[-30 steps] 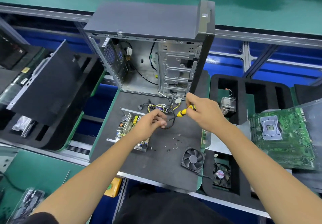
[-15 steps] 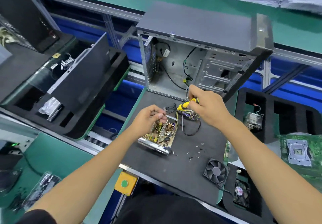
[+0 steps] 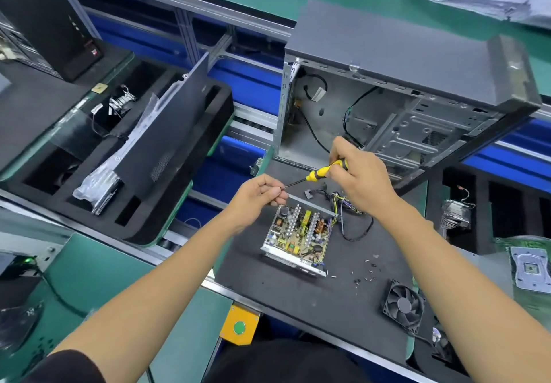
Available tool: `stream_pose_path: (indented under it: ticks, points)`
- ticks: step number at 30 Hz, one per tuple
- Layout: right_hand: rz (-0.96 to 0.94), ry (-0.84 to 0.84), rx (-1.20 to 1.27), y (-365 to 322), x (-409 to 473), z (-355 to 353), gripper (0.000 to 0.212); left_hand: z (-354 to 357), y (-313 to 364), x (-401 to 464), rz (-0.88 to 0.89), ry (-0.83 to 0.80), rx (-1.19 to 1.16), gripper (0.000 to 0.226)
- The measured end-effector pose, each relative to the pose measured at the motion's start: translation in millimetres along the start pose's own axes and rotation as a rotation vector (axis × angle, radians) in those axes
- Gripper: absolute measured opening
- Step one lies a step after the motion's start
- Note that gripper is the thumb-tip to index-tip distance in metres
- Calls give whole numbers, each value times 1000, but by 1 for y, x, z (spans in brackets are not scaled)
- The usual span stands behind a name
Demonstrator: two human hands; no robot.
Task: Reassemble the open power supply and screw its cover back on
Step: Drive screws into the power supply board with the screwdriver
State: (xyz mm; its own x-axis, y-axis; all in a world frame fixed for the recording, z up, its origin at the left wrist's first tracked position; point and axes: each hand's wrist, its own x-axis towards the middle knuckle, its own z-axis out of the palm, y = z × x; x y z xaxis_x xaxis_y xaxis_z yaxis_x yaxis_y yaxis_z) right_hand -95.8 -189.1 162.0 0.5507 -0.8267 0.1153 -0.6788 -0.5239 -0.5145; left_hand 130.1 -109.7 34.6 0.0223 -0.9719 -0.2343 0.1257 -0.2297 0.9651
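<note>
PSU (image 3: pixel 298 235) sits open on the black desk mat (image 3: pixel 298 302), board exposed, cover not on; screws (image 3: pixel 368 270) lie loose beside it, so most work's left. Its long axis runs from near-left to far-right. Right hand (image 3: pixel 362 178) grips the screwdriver (image 3: pixel 320 172); left hand (image 3: pixel 258 196) fingers pinch its tip, above the PSU.

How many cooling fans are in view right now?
2: one black fan lying flat on the dark mat, right of the power supply; a second fan partly hidden in the foam tray below it. Others may be hidden.
</note>
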Motion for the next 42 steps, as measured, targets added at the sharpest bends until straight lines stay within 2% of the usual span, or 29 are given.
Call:
stream_pose_path:
  ticks: [5,14,21,27,37,42]
  points:
    - [8,-4,-15,-11,7,12,11,-12,-5,8,-38,-20,-48,14]
    - [-105,-76,-277,-24,22,22,15,-26,-17,20,-14,-77,51,16]
    - [-61,-118,-323,-17,24,31,17,-42,-27,25,16,-132,95,33]
    - [-85,-193,-413,-10,24,50,17,-45,-58,20,-50,-22,266,20]
    - [-139,-304,-543,-13,31,74,23,-28,-86,17,33,85,390,34]
    - [-142,-365,-606,-17,33,81,33,-22,-95,16,54,129,382,39]
